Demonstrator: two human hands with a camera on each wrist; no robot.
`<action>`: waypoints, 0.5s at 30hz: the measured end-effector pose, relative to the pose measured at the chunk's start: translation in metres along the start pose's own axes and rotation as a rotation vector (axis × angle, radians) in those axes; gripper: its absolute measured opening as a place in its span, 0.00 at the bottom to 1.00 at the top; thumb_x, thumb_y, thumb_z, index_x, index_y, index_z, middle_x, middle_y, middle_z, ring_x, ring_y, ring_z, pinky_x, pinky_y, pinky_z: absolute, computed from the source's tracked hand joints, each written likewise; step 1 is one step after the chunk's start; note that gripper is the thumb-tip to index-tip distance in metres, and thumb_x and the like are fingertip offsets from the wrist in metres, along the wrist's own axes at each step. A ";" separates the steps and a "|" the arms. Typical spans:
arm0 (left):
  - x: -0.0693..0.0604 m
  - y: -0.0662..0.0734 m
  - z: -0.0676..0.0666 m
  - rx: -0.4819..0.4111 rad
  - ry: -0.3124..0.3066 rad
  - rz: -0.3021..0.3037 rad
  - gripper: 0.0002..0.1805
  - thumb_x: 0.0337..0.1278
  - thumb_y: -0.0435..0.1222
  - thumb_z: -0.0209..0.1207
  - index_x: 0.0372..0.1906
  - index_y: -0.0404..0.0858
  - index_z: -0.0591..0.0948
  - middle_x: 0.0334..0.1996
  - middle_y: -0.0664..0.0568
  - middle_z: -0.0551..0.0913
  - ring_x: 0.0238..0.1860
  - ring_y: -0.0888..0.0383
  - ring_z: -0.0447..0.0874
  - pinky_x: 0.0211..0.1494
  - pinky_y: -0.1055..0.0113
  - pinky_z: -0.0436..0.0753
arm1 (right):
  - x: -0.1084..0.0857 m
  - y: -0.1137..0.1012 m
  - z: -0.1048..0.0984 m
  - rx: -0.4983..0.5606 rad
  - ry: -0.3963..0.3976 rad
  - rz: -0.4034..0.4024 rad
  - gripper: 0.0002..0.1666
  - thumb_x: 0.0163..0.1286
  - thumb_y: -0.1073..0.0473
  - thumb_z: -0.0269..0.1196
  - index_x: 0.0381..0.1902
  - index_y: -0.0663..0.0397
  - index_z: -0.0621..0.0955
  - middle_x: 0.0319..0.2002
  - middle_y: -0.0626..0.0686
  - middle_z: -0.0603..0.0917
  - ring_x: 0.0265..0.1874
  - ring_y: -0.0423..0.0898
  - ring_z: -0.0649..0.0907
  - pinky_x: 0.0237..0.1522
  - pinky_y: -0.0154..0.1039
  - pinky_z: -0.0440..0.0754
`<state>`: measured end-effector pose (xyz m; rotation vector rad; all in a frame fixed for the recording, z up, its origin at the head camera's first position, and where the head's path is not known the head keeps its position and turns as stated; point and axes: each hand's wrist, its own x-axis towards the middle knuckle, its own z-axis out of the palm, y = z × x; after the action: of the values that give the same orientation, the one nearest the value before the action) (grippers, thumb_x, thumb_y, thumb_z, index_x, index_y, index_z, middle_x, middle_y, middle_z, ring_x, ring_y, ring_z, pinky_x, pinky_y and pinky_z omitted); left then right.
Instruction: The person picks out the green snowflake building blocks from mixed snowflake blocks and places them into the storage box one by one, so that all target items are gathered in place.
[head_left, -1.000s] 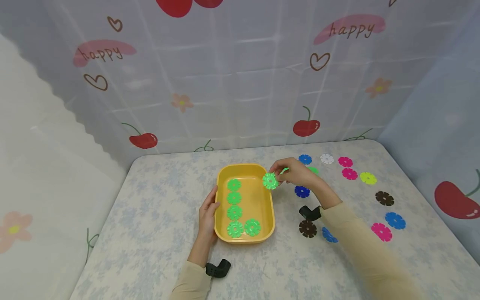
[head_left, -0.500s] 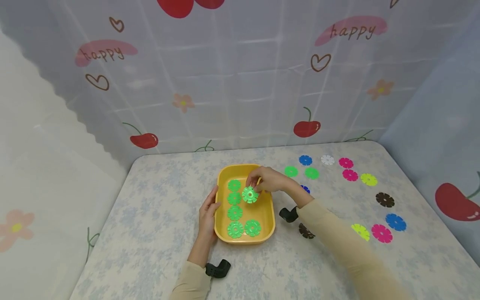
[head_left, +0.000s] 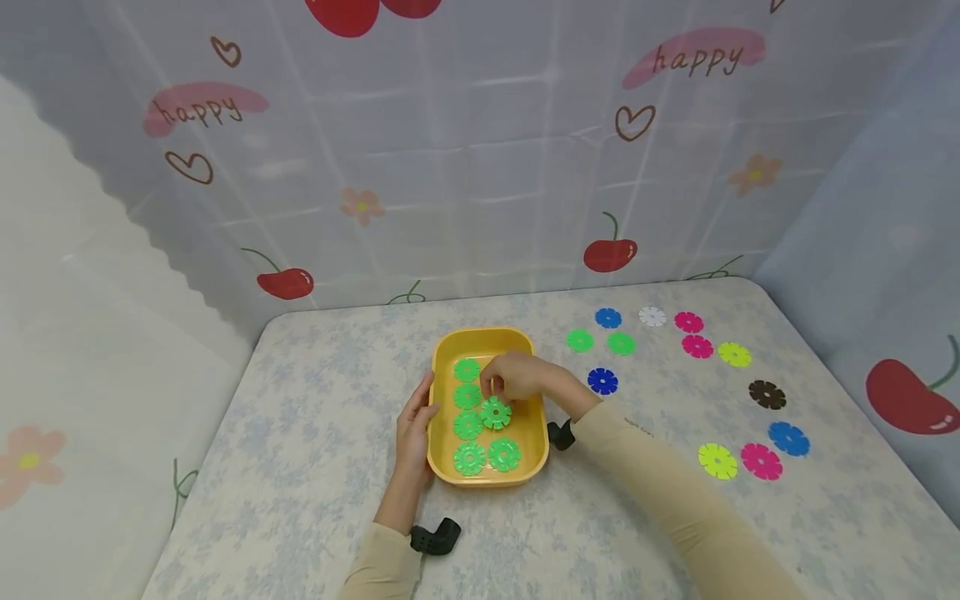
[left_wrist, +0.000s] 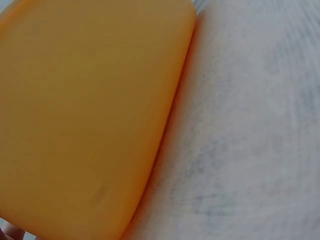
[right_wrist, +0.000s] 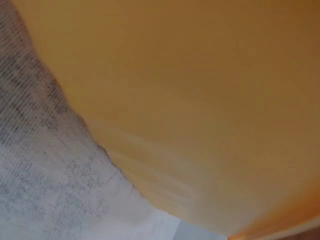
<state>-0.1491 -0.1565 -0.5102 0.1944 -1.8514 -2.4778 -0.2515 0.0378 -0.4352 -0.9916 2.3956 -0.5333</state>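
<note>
A yellow plastic tray [head_left: 525, 454] lies on the table, and my left hand [head_left: 412, 433] grips its left side, thumb over the rim. My right hand [head_left: 516, 375] is inside the tray, pinching a green notched disc [head_left: 495, 413] by its upper edge. Several like discs lie flat in there: a column along the left wall, topped by one green disc [head_left: 467, 370], and another green disc [head_left: 504, 454] at the near right. Whether the pinched disc touches the tray floor I cannot tell. Both wrist views show mostly blurred yellow tray wall [left_wrist: 90, 115] [right_wrist: 175, 100].
Right of the tray, several loose discs lie scattered on the patterned tabletop [head_left: 322, 433]. Among them are two green discs [head_left: 621, 343], a dark blue disc [head_left: 602, 382], a brown disc [head_left: 767, 395] and a yellow disc [head_left: 717, 461]. A printed curtain [head_left: 480, 167] hangs behind the table.
My right hand has carried the green disc leftward over the tray's right rim, then down and nearer among the other discs. My left hand has stayed on the tray.
</note>
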 end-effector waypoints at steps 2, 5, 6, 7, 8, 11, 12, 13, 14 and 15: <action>0.000 0.000 0.000 0.004 0.005 -0.001 0.29 0.71 0.30 0.45 0.74 0.47 0.65 0.76 0.56 0.58 0.77 0.57 0.54 0.70 0.69 0.70 | 0.000 -0.001 0.001 -0.029 -0.013 0.030 0.20 0.61 0.75 0.56 0.34 0.44 0.85 0.27 0.43 0.81 0.24 0.41 0.72 0.28 0.32 0.68; -0.001 0.001 0.000 0.000 0.006 -0.004 0.29 0.71 0.30 0.45 0.74 0.47 0.65 0.76 0.56 0.58 0.76 0.56 0.55 0.71 0.65 0.70 | 0.000 -0.002 0.003 -0.058 -0.024 0.051 0.20 0.61 0.75 0.57 0.33 0.43 0.85 0.27 0.43 0.81 0.25 0.42 0.73 0.29 0.33 0.70; -0.001 0.001 0.000 -0.001 0.003 -0.003 0.29 0.71 0.30 0.45 0.74 0.47 0.65 0.76 0.55 0.58 0.76 0.56 0.55 0.72 0.65 0.69 | 0.000 -0.002 0.003 -0.072 -0.027 0.052 0.20 0.61 0.75 0.57 0.33 0.42 0.85 0.27 0.43 0.81 0.25 0.42 0.74 0.30 0.33 0.71; -0.002 0.001 0.000 -0.001 0.000 -0.002 0.29 0.71 0.30 0.44 0.74 0.47 0.65 0.76 0.55 0.58 0.76 0.56 0.55 0.72 0.64 0.69 | -0.001 -0.003 0.004 -0.086 -0.029 0.055 0.20 0.61 0.75 0.58 0.33 0.42 0.85 0.28 0.43 0.81 0.26 0.42 0.75 0.30 0.33 0.72; -0.002 0.001 0.000 -0.005 -0.003 -0.001 0.29 0.71 0.30 0.44 0.74 0.47 0.65 0.76 0.55 0.58 0.76 0.55 0.55 0.72 0.64 0.69 | -0.001 -0.003 0.004 -0.101 -0.030 0.056 0.20 0.61 0.75 0.58 0.33 0.42 0.85 0.28 0.43 0.80 0.27 0.42 0.75 0.31 0.33 0.73; -0.002 0.001 0.000 -0.020 -0.009 -0.003 0.29 0.71 0.30 0.44 0.74 0.47 0.64 0.76 0.55 0.58 0.76 0.55 0.56 0.72 0.64 0.70 | -0.001 -0.004 0.005 -0.128 -0.035 0.069 0.20 0.61 0.75 0.58 0.32 0.42 0.85 0.28 0.43 0.80 0.28 0.42 0.76 0.31 0.33 0.74; -0.001 0.001 0.001 -0.022 -0.011 -0.003 0.29 0.71 0.30 0.44 0.74 0.46 0.64 0.76 0.55 0.57 0.76 0.54 0.56 0.72 0.64 0.70 | -0.001 -0.004 0.006 -0.133 -0.037 0.077 0.20 0.61 0.75 0.59 0.32 0.42 0.84 0.29 0.43 0.80 0.29 0.42 0.76 0.32 0.33 0.74; -0.001 0.001 0.001 -0.022 -0.013 -0.003 0.29 0.71 0.30 0.44 0.74 0.46 0.64 0.76 0.55 0.57 0.76 0.54 0.56 0.72 0.63 0.70 | -0.001 -0.005 0.006 -0.134 -0.037 0.082 0.20 0.61 0.75 0.59 0.32 0.42 0.84 0.29 0.43 0.80 0.29 0.43 0.76 0.32 0.34 0.75; -0.002 0.001 0.001 -0.024 -0.011 -0.007 0.29 0.71 0.30 0.44 0.74 0.47 0.64 0.76 0.55 0.57 0.76 0.54 0.57 0.71 0.63 0.70 | -0.001 -0.005 0.007 -0.133 -0.038 0.087 0.19 0.61 0.75 0.59 0.32 0.42 0.84 0.29 0.43 0.80 0.29 0.43 0.76 0.32 0.34 0.75; -0.002 0.001 0.000 -0.023 -0.010 -0.009 0.29 0.71 0.30 0.44 0.74 0.47 0.64 0.76 0.55 0.57 0.76 0.54 0.57 0.72 0.63 0.70 | 0.000 -0.005 0.008 -0.132 -0.037 0.093 0.19 0.61 0.75 0.59 0.32 0.43 0.84 0.29 0.44 0.80 0.29 0.43 0.76 0.31 0.34 0.75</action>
<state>-0.1476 -0.1561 -0.5092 0.1899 -1.8290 -2.5090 -0.2442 0.0332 -0.4384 -0.9310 2.4552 -0.3240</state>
